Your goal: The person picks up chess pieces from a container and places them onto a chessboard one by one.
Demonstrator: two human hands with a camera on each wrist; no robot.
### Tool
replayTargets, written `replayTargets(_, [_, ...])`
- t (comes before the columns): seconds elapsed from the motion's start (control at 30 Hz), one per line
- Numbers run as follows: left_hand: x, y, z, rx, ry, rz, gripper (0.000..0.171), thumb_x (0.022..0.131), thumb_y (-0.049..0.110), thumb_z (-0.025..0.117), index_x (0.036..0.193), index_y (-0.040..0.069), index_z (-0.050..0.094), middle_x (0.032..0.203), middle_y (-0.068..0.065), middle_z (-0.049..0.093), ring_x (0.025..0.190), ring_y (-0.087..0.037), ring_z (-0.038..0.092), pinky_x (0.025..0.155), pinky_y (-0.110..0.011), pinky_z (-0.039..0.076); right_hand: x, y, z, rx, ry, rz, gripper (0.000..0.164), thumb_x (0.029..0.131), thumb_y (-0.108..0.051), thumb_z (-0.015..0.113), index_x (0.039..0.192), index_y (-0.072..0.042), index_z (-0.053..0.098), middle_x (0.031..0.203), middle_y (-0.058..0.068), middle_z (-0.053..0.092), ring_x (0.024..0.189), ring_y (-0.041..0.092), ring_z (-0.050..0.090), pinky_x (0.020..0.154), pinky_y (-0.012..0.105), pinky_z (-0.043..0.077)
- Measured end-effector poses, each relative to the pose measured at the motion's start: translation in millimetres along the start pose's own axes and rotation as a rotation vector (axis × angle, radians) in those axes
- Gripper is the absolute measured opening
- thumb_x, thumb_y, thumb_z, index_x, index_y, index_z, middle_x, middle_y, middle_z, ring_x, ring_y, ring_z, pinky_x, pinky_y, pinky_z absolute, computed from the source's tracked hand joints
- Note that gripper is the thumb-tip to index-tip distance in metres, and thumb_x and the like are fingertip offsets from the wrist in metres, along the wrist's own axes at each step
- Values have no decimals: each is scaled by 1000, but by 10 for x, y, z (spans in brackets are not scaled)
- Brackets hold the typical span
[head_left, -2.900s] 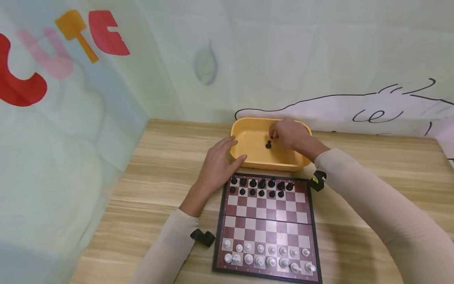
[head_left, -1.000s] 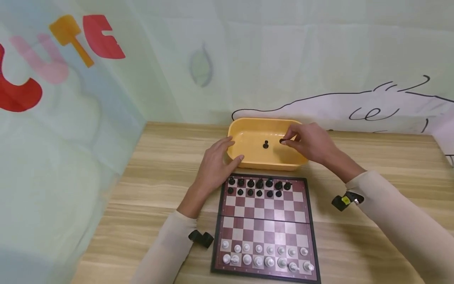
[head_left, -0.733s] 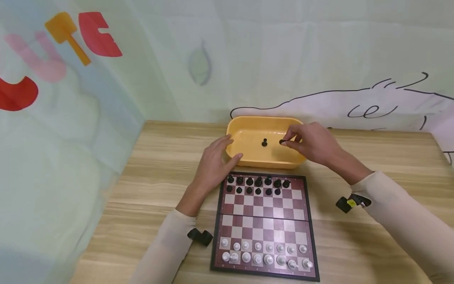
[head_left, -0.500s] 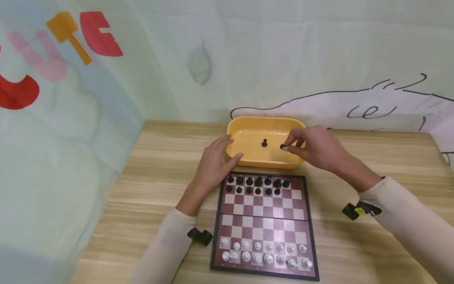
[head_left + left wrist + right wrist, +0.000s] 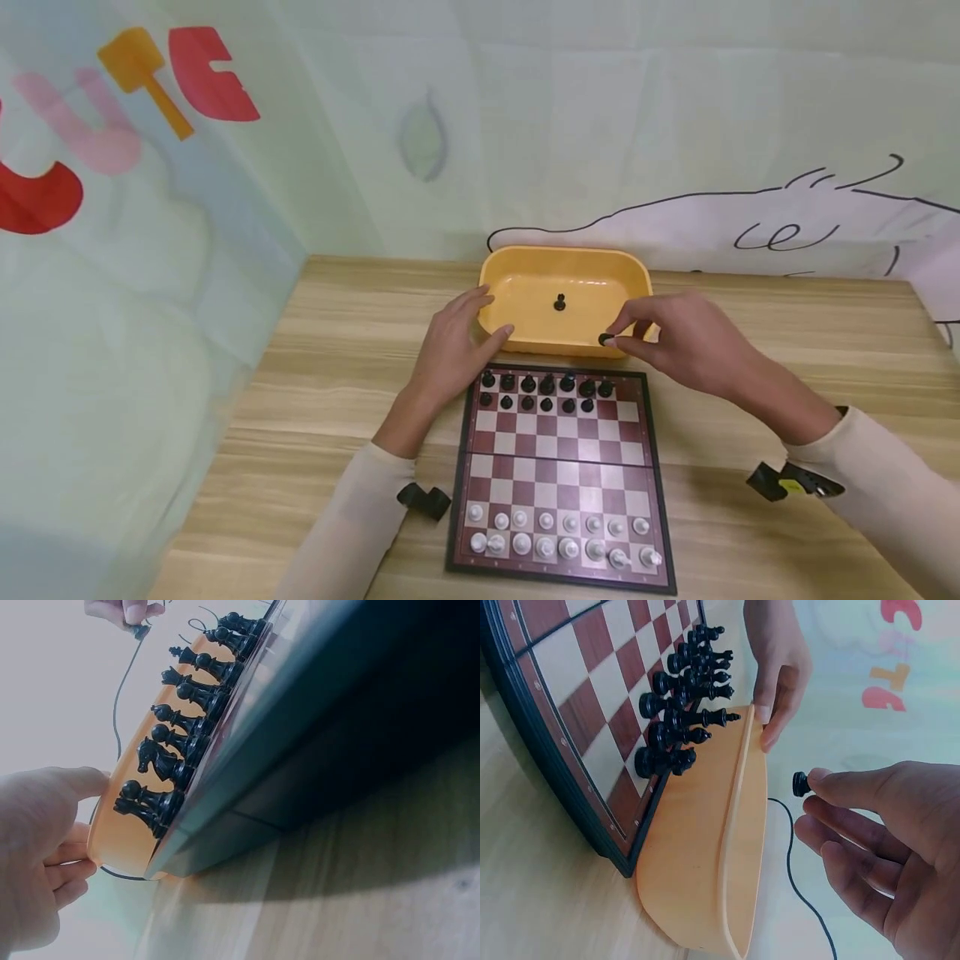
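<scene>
My left hand [image 5: 450, 348] holds the left end of a yellow plastic tub [image 5: 525, 342], thumb over its front rim and fingers spread along its left end. Between thumb and fingertip my right hand [image 5: 693, 343] pinches a small black chess piece [image 5: 801, 784], base outward; its upper part is hidden by the fingers. In the head view this hand overlaps the tub's front right corner. Inside the tub one more black chess piece [image 5: 560, 303] remains. Just in front lies a chessboard [image 5: 558, 446], with two rows of black pieces [image 5: 178, 720] on its far side.
Two rows of white chess pieces [image 5: 546, 547] stand at the board's near side. The wooden table [image 5: 300, 417] reaches back to a printed cloth [image 5: 570, 125]. Black wrist bands with cameras sit on both sleeves.
My right hand has come out of the tub with the chess piece, moving right and then back toward the board. My left hand has stayed at the tub.
</scene>
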State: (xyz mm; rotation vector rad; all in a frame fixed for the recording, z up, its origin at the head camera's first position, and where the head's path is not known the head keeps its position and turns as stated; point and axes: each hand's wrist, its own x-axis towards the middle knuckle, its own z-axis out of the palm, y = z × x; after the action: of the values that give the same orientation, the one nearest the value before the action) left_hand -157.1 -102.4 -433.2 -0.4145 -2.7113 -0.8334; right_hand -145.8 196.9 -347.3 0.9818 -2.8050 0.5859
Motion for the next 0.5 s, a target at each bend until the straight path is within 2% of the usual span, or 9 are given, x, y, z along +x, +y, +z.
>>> replayTargets(0.2, [21,0,-8,4,0,2,60,89,51,56,130,8,54,143,-4,44,131,-15,33,106,-38,26,-162,-12,23,25,-7,15,8,83,-27,72,89,-31,68,79,-20,62,69,0,54,54,27,45])
replayTargets(0.5, [10,-8,8,-16,4,6,59,89,50,57,130,7,54,143,-6,44,131,-16,34,106,-38,26,-304,28,146,46,-5,26,11,80,-28,74,87,-32,67,78,-24,60,70,-3,53,56,24,46])
